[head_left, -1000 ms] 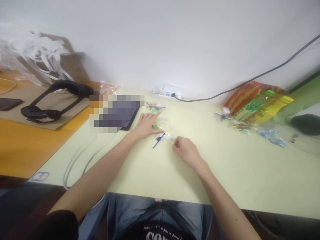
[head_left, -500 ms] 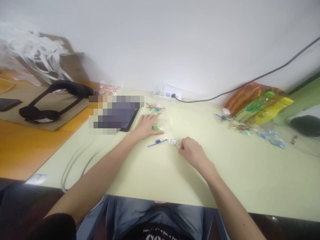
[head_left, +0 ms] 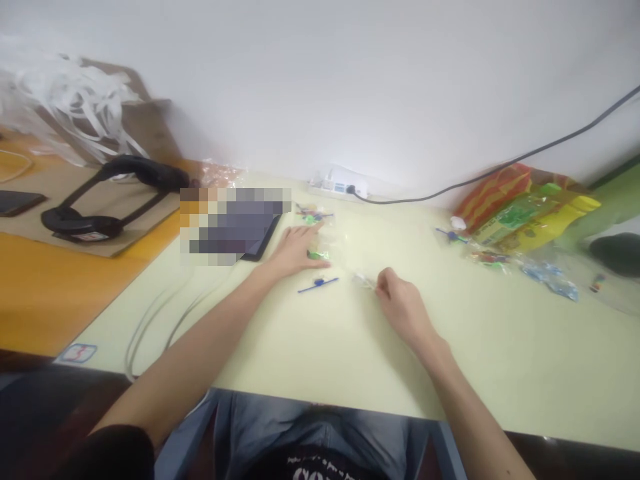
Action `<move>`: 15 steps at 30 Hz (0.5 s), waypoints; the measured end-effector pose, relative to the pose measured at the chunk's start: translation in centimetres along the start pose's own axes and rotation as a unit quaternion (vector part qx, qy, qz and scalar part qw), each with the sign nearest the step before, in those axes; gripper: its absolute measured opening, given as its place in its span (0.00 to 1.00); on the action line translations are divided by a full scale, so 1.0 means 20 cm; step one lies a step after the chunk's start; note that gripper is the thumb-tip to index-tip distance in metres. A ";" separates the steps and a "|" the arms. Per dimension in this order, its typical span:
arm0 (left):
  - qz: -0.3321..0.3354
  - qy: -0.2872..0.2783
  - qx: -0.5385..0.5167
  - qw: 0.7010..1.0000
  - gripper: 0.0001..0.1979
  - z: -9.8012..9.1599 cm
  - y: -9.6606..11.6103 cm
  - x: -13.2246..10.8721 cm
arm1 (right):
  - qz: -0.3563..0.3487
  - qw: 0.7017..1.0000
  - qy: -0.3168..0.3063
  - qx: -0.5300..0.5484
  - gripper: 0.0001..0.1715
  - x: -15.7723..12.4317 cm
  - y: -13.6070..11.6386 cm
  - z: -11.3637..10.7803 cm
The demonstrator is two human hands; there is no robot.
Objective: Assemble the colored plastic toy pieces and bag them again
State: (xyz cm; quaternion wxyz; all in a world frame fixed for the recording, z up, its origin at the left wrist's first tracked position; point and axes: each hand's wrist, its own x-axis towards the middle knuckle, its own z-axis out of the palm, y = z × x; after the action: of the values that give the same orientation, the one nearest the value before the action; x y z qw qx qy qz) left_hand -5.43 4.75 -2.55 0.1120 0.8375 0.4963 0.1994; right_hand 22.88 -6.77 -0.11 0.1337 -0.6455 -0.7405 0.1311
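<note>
My left hand lies flat on the table with its fingers spread, at the edge of a see-through plastic packet. A small green piece shows by that packet, between thumb and fingers. Closed in a pinch, my right hand grips a small white piece that sticks out to the left of the fingertips; it is blurred and its kind is unclear. Between the hands, nearer to me, rests a thin blue stick with a darker blue knob. Several small coloured parts lie beyond my left hand.
A tablet lies left of my left hand, partly pixelated. Further left are a black headset-like frame and a phone. A power strip with a black cable is by the wall. Snack bags and small packets lie at right.
My right hand has moved right with the white piece, away from the blue stick. My left hand stays in place over the table. The view has shifted slightly.
</note>
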 end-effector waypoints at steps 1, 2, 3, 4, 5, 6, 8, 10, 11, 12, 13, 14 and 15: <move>0.001 -0.001 0.000 1.000 0.54 0.00 0.00 0.00 | 0.002 1.000 0.017 0.004 0.06 0.02 0.02 -0.02; 0.001 -0.001 0.000 1.000 0.55 0.00 0.01 0.00 | 0.000 0.999 0.033 0.001 0.06 0.05 0.03 -0.03; 0.001 0.000 0.000 1.000 0.55 -0.01 0.01 0.00 | -0.008 0.999 0.045 -0.008 0.07 0.08 0.03 -0.05; 0.002 0.002 -0.001 1.000 0.55 -0.01 0.01 0.00 | -0.022 0.998 0.048 -0.025 0.08 0.13 0.02 -0.06; 0.002 0.005 -0.002 1.000 0.55 -0.01 0.01 0.00 | -0.041 0.997 0.041 -0.046 0.09 0.17 0.00 -0.07; 0.004 0.008 -0.002 1.000 0.55 -0.01 0.01 0.00 | -0.063 0.995 0.030 -0.070 0.10 0.22 -0.02 -0.07; 0.009 0.014 -0.002 1.000 0.55 0.00 0.01 0.00 | -0.093 0.988 0.008 -0.123 0.12 0.33 -0.09 -0.07; 0.015 0.019 -0.001 1.000 0.55 0.00 0.01 0.00 | -0.126 0.982 -0.005 -0.144 0.14 0.43 -0.17 -0.03; 0.018 0.021 0.000 1.000 0.54 0.00 0.01 -0.01 | -0.142 0.980 -0.006 -0.142 0.15 0.47 -0.20 -0.01; 0.020 0.023 0.001 1.000 0.53 0.00 0.01 -0.01 | -0.154 0.979 -0.007 -0.136 0.15 0.50 -0.23 0.01; 0.022 0.025 0.001 0.999 0.53 0.00 0.01 -0.01 | -0.163 0.978 -0.006 -0.127 0.15 0.53 -0.26 0.04; 0.022 0.025 0.002 0.999 0.52 0.01 0.01 -0.01 | -0.169 0.978 -0.004 -0.119 0.14 0.55 -0.28 0.06; 0.022 0.025 0.003 0.999 0.52 0.01 0.00 -0.01 | -0.172 0.978 -0.003 -0.114 0.14 0.57 -0.30 0.09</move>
State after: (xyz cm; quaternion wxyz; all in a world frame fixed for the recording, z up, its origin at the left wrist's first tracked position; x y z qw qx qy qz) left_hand -5.36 4.58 -2.66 0.0932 0.8434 0.4806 0.2211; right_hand 15.31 3.75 0.77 0.0774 -0.5190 -0.8510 0.0230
